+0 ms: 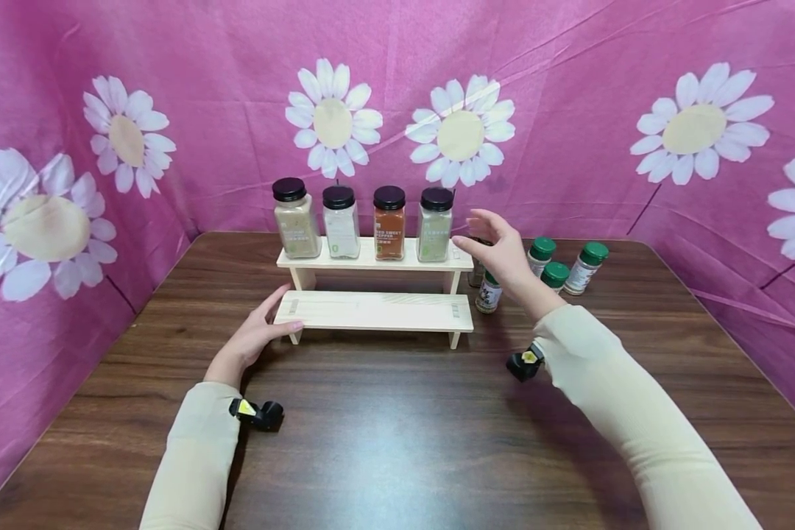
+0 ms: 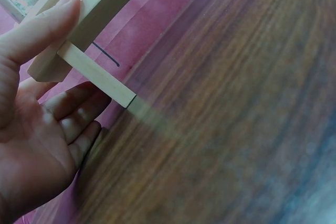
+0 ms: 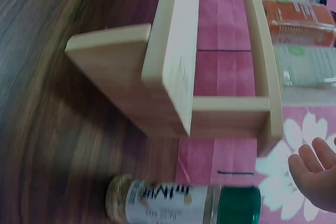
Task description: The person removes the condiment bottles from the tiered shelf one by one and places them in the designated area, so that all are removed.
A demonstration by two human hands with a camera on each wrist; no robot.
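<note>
A two-tier wooden spice rack [image 1: 371,312] stands on the table. My left hand [image 1: 255,335] grips the left end of its lower shelf. In the left wrist view the thumb [image 2: 63,19] lies over the board's edge, with the fingers lower and behind. On the upper shelf stand a beige spice jar [image 1: 297,227], a white one [image 1: 341,230], a red sweet pepper jar [image 1: 389,232] and a pale green one [image 1: 434,234], all black-capped. Just right of the pale green jar, my right hand [image 1: 500,250] hovers with fingers loosely bent, holding nothing.
Several green-capped spice bottles stand to the right of the rack, including one by its right end [image 1: 489,296] and one farther right [image 1: 584,271]. A dark jar [image 1: 477,274] is partly hidden behind the right hand. Pink flowered cloth [image 1: 397,44] hangs behind the table.
</note>
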